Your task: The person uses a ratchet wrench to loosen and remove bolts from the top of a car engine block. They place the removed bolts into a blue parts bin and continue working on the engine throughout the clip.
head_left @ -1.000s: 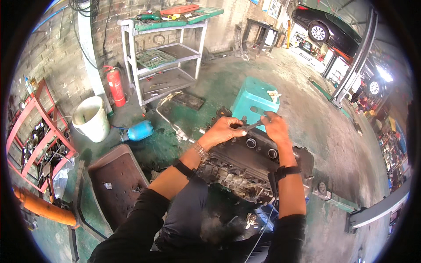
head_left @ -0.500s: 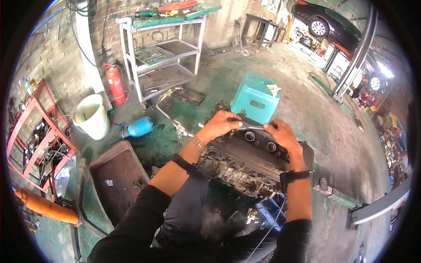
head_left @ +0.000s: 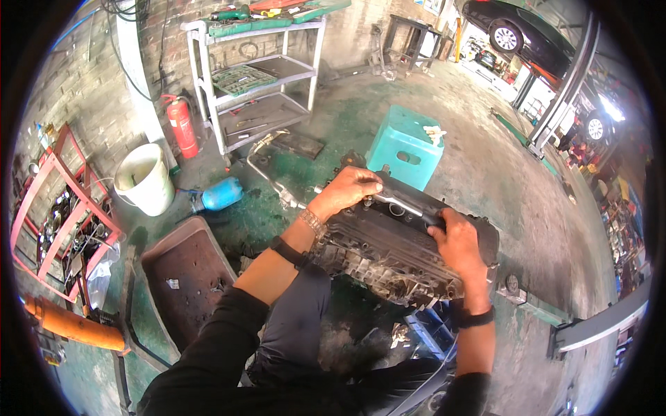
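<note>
An engine (head_left: 374, 277) with a black valve cover (head_left: 402, 239) lies low in front of me. Across the top of that cover runs a silver ratchet wrench (head_left: 404, 204) with a dark grip. Its grip end is in my right hand (head_left: 458, 241), fingers closed around it near the cover's right side. My left hand (head_left: 345, 192) pinches the head end at the cover's far left. The fingers of that hand hide whatever sits under the ratchet's head.
A turquoise plastic stool (head_left: 408, 149) stands just beyond the engine. At left are a brown drain tray (head_left: 156, 267), a blue bottle (head_left: 223, 195), a white bucket (head_left: 142, 182) and a fire extinguisher (head_left: 182, 128). A tool trolley (head_left: 220, 104) is behind; a blue crate (head_left: 430, 335) sits below the engine.
My right hand has swung toward me and slightly right with the ratchet's grip, so the ratchet now slants across the cover. My left hand has stayed at its head end, shifting slightly.
</note>
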A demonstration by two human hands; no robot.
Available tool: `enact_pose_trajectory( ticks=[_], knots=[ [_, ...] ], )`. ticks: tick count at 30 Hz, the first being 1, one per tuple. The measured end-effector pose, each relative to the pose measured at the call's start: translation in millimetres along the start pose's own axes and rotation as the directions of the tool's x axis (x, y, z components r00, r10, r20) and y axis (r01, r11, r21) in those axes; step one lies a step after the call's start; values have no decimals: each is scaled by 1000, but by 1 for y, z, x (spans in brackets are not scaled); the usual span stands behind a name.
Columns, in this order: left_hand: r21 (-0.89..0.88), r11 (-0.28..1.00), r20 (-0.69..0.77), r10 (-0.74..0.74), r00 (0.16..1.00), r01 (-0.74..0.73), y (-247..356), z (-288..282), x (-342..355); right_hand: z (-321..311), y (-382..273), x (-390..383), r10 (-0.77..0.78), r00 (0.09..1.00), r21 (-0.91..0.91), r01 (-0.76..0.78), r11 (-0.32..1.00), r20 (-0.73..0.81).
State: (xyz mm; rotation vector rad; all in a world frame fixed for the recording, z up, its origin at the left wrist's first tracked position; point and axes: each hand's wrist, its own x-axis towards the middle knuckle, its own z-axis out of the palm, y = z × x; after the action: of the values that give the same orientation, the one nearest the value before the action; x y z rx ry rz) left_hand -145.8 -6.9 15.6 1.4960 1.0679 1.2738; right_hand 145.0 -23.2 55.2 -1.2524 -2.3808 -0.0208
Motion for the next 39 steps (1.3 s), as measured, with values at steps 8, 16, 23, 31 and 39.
enact_pose_trajectory(
  ticks=[8, 16, 23, 31, 39],
  knots=[
    [99, 981, 55, -173, 983, 167, 8, -6, 1, 23, 38, 69, -177, 983, -20, 176, 984, -44],
    [174, 984, 48, -49, 998, 40, 2, -6, 5, -4, 16, 37, -47, 999, 36, 47, 998, -3],
    [-68, 995, 107, -69, 992, 76, -15, -8, 13, -6, -56, -30, -68, 995, 171, 79, 982, -67],
    [6, 998, 29, -69, 997, 69, -7, -4, 8, -12, 11, 35, -102, 994, -96, 99, 991, -30],
    [77, 992, 52, -108, 993, 104, 3, -4, 6, 32, 43, 67, -167, 980, -54, 162, 985, -110]
  ],
)
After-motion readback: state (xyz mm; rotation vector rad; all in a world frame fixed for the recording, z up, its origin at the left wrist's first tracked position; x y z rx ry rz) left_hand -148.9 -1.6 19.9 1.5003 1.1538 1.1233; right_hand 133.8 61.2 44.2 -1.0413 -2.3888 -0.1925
